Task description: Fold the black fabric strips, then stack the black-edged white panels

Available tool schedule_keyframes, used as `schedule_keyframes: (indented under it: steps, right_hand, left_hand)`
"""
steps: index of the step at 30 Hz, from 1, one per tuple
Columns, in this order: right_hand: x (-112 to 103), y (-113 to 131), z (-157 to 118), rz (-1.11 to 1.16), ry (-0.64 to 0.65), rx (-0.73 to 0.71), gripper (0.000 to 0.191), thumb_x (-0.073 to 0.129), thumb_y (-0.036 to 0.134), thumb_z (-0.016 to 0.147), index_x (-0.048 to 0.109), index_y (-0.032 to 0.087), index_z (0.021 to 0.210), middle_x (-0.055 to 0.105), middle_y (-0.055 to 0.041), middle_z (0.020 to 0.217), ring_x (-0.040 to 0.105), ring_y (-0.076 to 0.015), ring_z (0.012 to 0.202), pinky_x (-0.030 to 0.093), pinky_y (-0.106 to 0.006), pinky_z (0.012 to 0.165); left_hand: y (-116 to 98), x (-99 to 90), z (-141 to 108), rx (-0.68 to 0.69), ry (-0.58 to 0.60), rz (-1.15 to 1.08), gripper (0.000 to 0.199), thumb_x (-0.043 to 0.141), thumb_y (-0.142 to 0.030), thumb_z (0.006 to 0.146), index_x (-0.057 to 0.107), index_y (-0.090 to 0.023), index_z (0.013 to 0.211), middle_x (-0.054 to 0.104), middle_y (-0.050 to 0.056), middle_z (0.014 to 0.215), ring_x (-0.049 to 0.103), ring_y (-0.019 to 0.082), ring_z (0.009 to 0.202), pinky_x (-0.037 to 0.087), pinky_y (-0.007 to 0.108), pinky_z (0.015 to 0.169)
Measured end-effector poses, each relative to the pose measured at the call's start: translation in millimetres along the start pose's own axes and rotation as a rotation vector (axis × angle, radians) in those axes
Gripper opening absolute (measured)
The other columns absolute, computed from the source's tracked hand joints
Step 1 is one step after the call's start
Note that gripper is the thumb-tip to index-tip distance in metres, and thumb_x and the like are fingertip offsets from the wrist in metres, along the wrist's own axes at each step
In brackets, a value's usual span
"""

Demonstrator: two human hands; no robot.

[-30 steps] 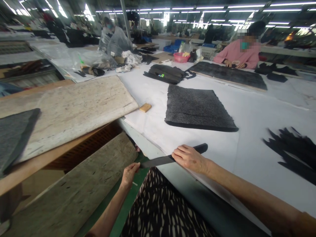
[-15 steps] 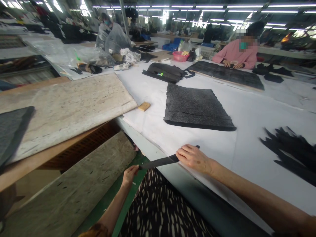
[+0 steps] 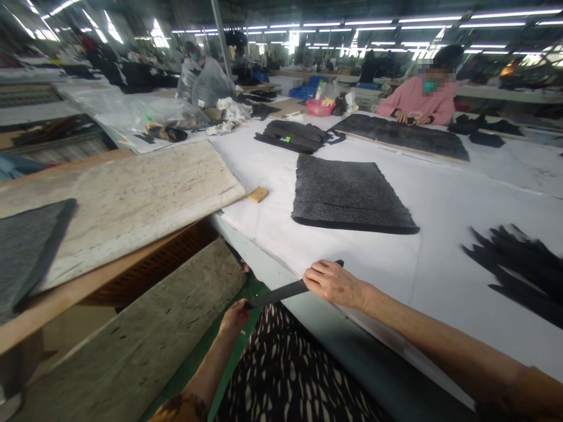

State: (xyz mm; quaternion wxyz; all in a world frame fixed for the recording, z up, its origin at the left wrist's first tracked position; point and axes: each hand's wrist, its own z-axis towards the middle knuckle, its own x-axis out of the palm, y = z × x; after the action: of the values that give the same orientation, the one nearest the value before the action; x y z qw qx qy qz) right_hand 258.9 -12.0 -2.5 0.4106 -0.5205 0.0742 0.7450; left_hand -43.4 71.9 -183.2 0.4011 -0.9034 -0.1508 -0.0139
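A narrow black fabric strip (image 3: 280, 293) stretches between my two hands, over the front edge of the white table. My left hand (image 3: 234, 318) is closed on its lower end, past the table edge. Higher up, my right hand (image 3: 331, 283) wraps round the strip near its other end, and a short tip pokes out beyond the fingers. On the table ahead lies a dark grey textured fabric panel (image 3: 347, 193) with a black band along its near edge. Several loose black strips (image 3: 519, 264) are heaped at the right.
A pale padded board (image 3: 145, 199) stands at the left, with a grey fabric piece (image 3: 30, 252) on it. A small yellow block (image 3: 258, 194) sits by its corner. Farther back are dark folded pieces (image 3: 292, 135), a pink basket (image 3: 320, 107) and a co-worker in pink (image 3: 422, 97).
My right hand has shifted slightly left and my left hand slightly down, both still holding the strip. The view has turned a little to the left.
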Motion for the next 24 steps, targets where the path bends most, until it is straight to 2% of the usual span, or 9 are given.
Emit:
schedule_keyframes:
  steps: [5, 8, 10, 12, 14, 16, 19, 24]
  right_hand:
    - [4, -1, -2, 0.008, -0.007, -0.003, 0.022, 0.047, -0.001, 0.086, 0.059, 0.014, 0.075, 0.056, -0.0019, 0.076, 0.044, -0.0132, 0.070, 0.034, -0.028, 0.062]
    - [5, -1, -3, 0.015, -0.008, -0.005, 0.022, 0.047, -0.001, 0.086, 0.059, 0.014, 0.075, 0.056, -0.0020, 0.077, 0.044, -0.0131, 0.070, 0.034, -0.028, 0.062]
    - [5, -1, -3, 0.013, 0.003, -0.008, 0.023, 0.045, 0.000, 0.088, 0.058, 0.014, 0.075, 0.056, -0.0025, 0.077, 0.044, -0.0134, 0.070, 0.033, -0.029, 0.062]
    - [5, -1, -3, 0.014, 0.019, -0.008, 0.023, 0.044, 0.002, 0.089, 0.058, 0.015, 0.076, 0.056, -0.0028, 0.077, 0.044, -0.0140, 0.070, 0.033, -0.029, 0.061]
    - [4, -1, -2, 0.017, 0.030, -0.006, 0.022, 0.044, 0.003, 0.089, 0.058, 0.015, 0.076, 0.056, -0.0026, 0.076, 0.045, -0.0143, 0.071, 0.033, -0.029, 0.061]
    - [4, -1, -1, 0.012, 0.043, -0.006, 0.022, 0.045, 0.002, 0.088, 0.057, 0.015, 0.075, 0.055, -0.0019, 0.075, 0.044, -0.0143, 0.071, 0.033, -0.029, 0.061]
    - [2, -1, -1, 0.000, 0.050, -0.005, 0.023, 0.046, 0.000, 0.086, 0.055, 0.016, 0.072, 0.053, -0.0009, 0.073, 0.043, -0.0142, 0.069, 0.034, -0.029, 0.062]
    - [-5, -9, -18, 0.024, 0.061, 0.074, 0.025, 0.042, 0.001, 0.088, 0.054, 0.016, 0.071, 0.050, -0.0009, 0.070, 0.041, -0.0137, 0.068, 0.034, -0.028, 0.062]
  left_hand:
    - [-11, -4.4, -9, 0.031, -0.105, 0.071, 0.024, 0.046, 0.000, 0.076, 0.049, -0.016, 0.058, 0.051, -0.002, 0.051, 0.049, 0.010, 0.042, 0.042, 0.022, 0.049]
    - [-22, 3.8, -27, 0.115, -0.083, 0.143, 0.021, 0.052, -0.006, 0.077, 0.053, -0.017, 0.058, 0.055, -0.001, 0.055, 0.052, 0.012, 0.049, 0.043, 0.023, 0.055]
    - [-34, 21.8, -47, 0.203, 0.025, 0.191, 0.008, 0.063, -0.017, 0.075, 0.063, -0.016, 0.067, 0.065, 0.003, 0.068, 0.059, 0.015, 0.065, 0.045, 0.024, 0.064]
    - [-47, 47.5, -72, 0.306, 0.219, 0.288, 0.017, 0.074, -0.031, 0.068, 0.070, -0.015, 0.074, 0.069, 0.005, 0.078, 0.061, 0.020, 0.078, 0.045, 0.026, 0.073]
    - [-57, 74.6, -97, 0.539, 0.502, 0.589, 0.027, 0.069, -0.042, 0.072, 0.072, -0.016, 0.079, 0.068, 0.004, 0.077, 0.058, 0.021, 0.080, 0.043, 0.027, 0.075]
    - [-63, 96.3, -116, 0.630, 0.661, 0.736, 0.033, 0.064, -0.047, 0.075, 0.071, -0.016, 0.075, 0.064, 0.002, 0.069, 0.054, 0.019, 0.072, 0.040, 0.027, 0.069]
    - [-62, 112.2, -130, 0.555, 0.738, 0.707, 0.036, 0.063, -0.050, 0.074, 0.066, -0.015, 0.065, 0.054, -0.001, 0.056, 0.044, 0.014, 0.058, 0.034, 0.026, 0.057]
    - [-61, 112.2, -131, 0.418, 0.767, 0.612, 0.036, 0.067, -0.049, 0.070, 0.060, -0.015, 0.058, 0.045, -0.004, 0.051, 0.035, 0.010, 0.053, 0.029, 0.024, 0.054]
